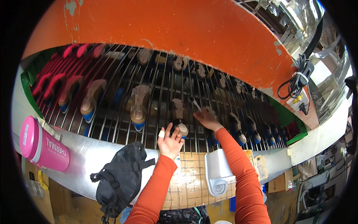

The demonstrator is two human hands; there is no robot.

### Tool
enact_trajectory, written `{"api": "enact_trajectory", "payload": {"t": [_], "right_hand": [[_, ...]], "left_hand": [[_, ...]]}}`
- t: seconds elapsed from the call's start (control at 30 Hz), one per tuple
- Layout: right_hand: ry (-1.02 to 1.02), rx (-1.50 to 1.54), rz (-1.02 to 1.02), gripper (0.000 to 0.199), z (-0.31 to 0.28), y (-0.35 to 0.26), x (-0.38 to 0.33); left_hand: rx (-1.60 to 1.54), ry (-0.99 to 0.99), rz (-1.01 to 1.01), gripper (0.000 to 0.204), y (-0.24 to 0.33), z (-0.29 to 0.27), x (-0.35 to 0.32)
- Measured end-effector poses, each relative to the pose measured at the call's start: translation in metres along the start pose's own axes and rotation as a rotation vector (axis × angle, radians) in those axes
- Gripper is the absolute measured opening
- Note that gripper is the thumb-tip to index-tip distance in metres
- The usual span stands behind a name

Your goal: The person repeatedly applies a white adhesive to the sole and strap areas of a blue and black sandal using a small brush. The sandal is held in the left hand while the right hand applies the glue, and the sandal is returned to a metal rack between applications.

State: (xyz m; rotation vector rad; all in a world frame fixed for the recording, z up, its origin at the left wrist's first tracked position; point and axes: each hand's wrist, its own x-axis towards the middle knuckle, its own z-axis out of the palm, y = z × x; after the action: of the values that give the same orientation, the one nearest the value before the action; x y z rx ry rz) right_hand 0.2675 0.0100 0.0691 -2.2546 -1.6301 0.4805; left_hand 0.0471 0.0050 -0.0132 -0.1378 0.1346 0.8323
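Note:
My left hand (170, 145) is palm up with fingers spread and slightly curled, a pale wrap round one finger. Its fingertips are at the near end of a beige-and-black shoe (178, 108) lying bottom up on the metal rods; whether they touch it I cannot tell. My right hand (207, 120) is closed on a slim brush-like tool (195, 103) with a pale handle and dark tip, reaching over the rods just right of that shoe. Another shoe (209, 110) lies partly hidden behind this hand. Below my right forearm stands a white plastic container (217, 168) with a round spout-like opening.
Several shoes on blue lasts (138, 108) lie in rows across the rod conveyor (119, 127), under an orange hood (167, 22). Red light falls at left. The near ledge holds a pink jug (46, 145), a black mesh bag (121, 179) and taped cardboard (190, 186). Cables (298, 80) hang at right.

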Motion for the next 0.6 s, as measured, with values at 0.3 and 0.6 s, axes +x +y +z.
{"api": "enact_trajectory", "payload": {"t": [0.3,0.6], "right_hand": [[-0.001,-0.030,0.040,0.060,-0.0040,-0.0032,-0.0038],[0.027,-0.053,0.021,0.059,-0.0034,0.0018,-0.0035]], "left_hand": [[0.011,0.002,-0.003,0.041,-0.0002,-0.0014,0.0017],[0.009,0.001,-0.009,0.039,0.0000,-0.0020,0.0021]]}}
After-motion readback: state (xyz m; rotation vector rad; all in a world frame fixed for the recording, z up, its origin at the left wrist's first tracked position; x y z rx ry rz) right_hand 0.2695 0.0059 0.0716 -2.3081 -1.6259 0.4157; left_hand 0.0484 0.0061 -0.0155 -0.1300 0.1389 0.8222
